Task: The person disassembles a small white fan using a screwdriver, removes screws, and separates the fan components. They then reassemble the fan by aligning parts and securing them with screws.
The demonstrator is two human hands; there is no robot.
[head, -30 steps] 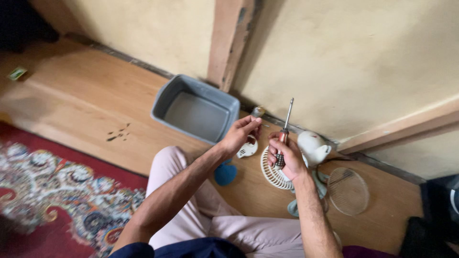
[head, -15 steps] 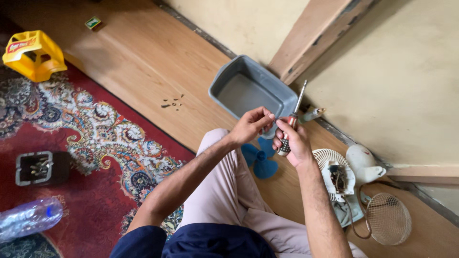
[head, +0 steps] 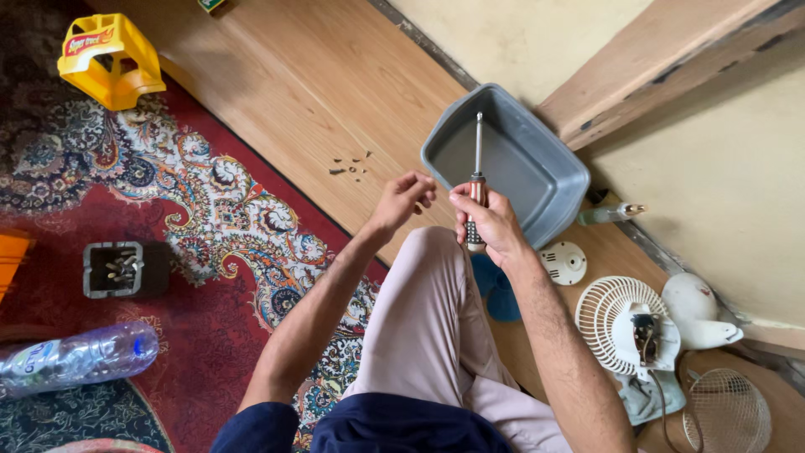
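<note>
Head view: grey tub (head: pixel 537 180) beyond screwdriver (head: pixel 476 197), dismantled fan (head: pixel 631 323) rightward.

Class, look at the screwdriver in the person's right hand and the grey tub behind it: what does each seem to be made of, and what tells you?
Screwdriver: shaft looks like bare metal, thin, grey and slightly shiny; the handle, mostly hidden in the right hand, seems to be red-striped clear plastic.
Grey tub: probably moulded plastic, with a uniform matte colour, rounded corners and a rolled rim.

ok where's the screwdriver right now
In the head view it's upright in the right hand, just right of centre; the screwdriver has its shaft over the grey tub, with the left hand beside it.
</note>
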